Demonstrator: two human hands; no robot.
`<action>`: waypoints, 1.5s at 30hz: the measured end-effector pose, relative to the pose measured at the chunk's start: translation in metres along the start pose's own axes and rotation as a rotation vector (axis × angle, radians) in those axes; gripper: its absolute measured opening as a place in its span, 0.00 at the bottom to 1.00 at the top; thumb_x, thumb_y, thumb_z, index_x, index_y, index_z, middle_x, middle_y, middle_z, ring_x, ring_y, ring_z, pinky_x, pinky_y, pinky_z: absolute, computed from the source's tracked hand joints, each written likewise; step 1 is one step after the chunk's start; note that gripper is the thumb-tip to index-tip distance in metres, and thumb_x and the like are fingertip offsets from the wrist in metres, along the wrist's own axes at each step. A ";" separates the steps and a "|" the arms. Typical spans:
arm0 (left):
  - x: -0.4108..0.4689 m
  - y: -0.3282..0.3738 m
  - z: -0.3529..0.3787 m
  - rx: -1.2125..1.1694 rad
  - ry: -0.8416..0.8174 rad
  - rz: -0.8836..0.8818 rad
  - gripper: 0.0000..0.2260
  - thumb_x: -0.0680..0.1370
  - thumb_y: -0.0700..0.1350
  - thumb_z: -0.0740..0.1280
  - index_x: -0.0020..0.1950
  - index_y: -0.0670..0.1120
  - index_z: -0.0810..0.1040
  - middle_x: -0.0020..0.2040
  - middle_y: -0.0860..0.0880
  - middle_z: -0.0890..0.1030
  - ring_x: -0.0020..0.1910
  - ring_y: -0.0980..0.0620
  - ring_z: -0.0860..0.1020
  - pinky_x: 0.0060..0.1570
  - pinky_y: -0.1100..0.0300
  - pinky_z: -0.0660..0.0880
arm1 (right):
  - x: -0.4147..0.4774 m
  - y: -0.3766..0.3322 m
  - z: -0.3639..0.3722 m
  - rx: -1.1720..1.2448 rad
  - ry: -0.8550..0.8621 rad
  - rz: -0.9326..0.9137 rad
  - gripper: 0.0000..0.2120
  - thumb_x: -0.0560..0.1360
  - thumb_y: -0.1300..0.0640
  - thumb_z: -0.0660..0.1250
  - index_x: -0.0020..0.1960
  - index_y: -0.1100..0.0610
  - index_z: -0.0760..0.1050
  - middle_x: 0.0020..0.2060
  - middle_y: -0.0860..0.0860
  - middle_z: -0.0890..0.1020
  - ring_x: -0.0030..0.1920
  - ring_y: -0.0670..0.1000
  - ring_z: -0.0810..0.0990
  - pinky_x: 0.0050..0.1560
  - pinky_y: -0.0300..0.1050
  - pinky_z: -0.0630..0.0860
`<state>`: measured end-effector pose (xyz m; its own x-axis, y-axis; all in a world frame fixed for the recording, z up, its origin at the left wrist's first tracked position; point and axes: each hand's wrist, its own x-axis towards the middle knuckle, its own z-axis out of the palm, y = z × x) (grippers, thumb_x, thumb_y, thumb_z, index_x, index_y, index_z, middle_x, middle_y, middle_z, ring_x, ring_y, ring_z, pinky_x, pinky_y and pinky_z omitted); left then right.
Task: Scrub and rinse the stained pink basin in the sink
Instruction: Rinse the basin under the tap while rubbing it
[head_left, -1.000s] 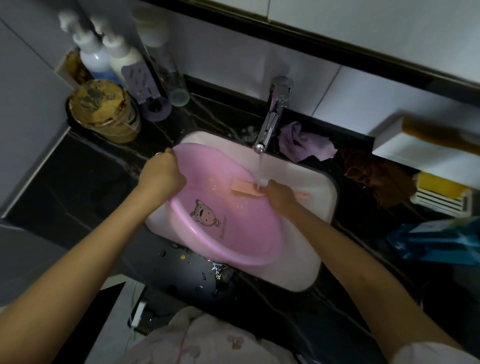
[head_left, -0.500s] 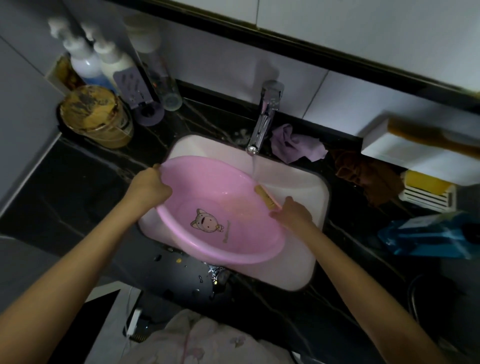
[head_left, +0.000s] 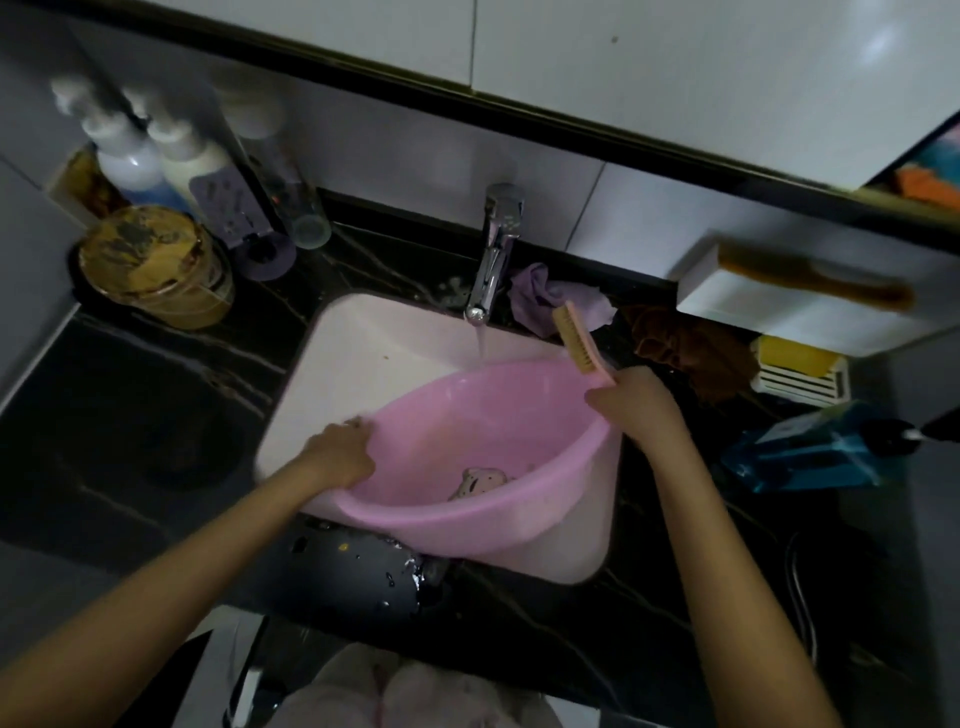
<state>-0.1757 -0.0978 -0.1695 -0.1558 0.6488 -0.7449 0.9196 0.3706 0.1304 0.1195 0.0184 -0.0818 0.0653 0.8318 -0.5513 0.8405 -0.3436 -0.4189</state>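
Pink basin (head_left: 483, 441) tilted in sink (head_left: 363, 343); left hand (head_left: 340, 457) grips near-left rim, right hand (head_left: 636, 402) clasps brush (head_left: 576, 338) at far-right rim

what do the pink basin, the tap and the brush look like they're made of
The pink basin looks like plastic: smooth, slightly glossy, with a thin rolled rim and a printed cartoon. The tap is metal, probably chrome-plated, mirror-bright with sharp reflections. The brush has a pink back that looks plastic and pale tan bristles; their fibre is unclear.
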 end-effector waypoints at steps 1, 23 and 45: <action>0.005 0.009 0.007 0.088 0.005 0.053 0.32 0.76 0.43 0.61 0.78 0.46 0.51 0.78 0.44 0.50 0.76 0.45 0.55 0.71 0.54 0.57 | -0.004 0.001 -0.004 0.074 0.014 0.008 0.20 0.72 0.58 0.65 0.64 0.62 0.74 0.48 0.57 0.80 0.46 0.55 0.79 0.45 0.44 0.75; 0.103 0.072 0.047 1.011 0.259 1.149 0.27 0.79 0.49 0.48 0.76 0.38 0.56 0.76 0.42 0.57 0.75 0.44 0.59 0.74 0.50 0.44 | -0.095 0.011 -0.005 0.670 0.419 0.076 0.11 0.73 0.70 0.63 0.43 0.54 0.76 0.36 0.54 0.78 0.34 0.50 0.77 0.32 0.37 0.76; 0.124 0.116 0.011 0.618 0.357 1.028 0.29 0.78 0.54 0.49 0.76 0.41 0.57 0.75 0.42 0.61 0.76 0.45 0.54 0.71 0.40 0.49 | -0.108 0.017 0.000 0.663 0.447 0.031 0.08 0.73 0.71 0.63 0.45 0.59 0.75 0.43 0.68 0.78 0.40 0.65 0.78 0.48 0.59 0.77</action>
<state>-0.0847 0.0179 -0.2536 0.7334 0.6326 -0.2487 0.6740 -0.7243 0.1451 0.1267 -0.0772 -0.0289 0.4110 0.8652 -0.2873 0.3487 -0.4404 -0.8273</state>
